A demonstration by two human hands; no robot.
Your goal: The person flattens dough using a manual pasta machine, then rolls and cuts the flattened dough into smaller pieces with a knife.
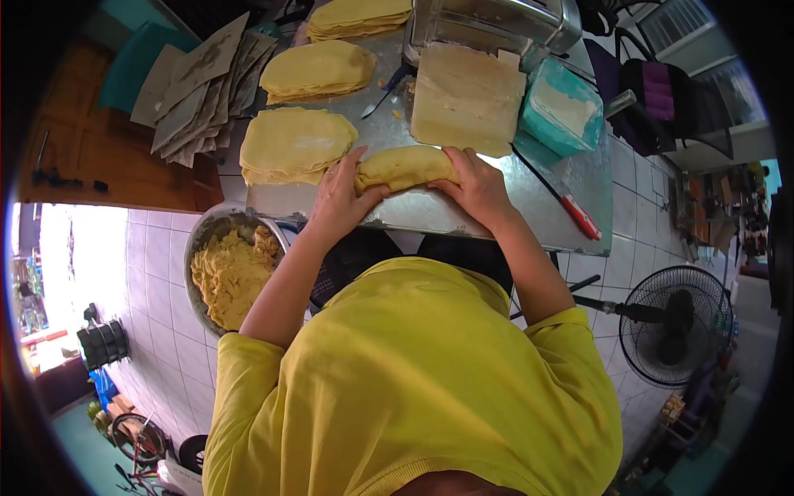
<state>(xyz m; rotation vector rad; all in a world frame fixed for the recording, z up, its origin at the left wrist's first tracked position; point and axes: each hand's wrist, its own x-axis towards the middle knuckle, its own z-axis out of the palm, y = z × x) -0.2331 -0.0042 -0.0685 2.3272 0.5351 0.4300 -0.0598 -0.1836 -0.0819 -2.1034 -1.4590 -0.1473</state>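
A thick yellow roll of dough [408, 168] lies crosswise near the front edge of the metal table [447, 211]. My left hand [346, 190] grips its left end, thumb on the near side and fingers on the far side. Around the right end my right hand [473, 183] is closed the same way. Just left of the roll is a stack of flat yellow dough sheets [296, 140]. Beyond the roll a floury tan board [467, 95] leans or lies before a metal machine [496, 25].
More dough stacks [318, 70] stand at the back left, beside a pile of cardboard sheets [207, 87]. A teal container of white powder [562, 107] and a red-handled knife [581, 217] are on the right. A metal bowl [195, 248] of dough stands below left; a fan [676, 326] stands right.
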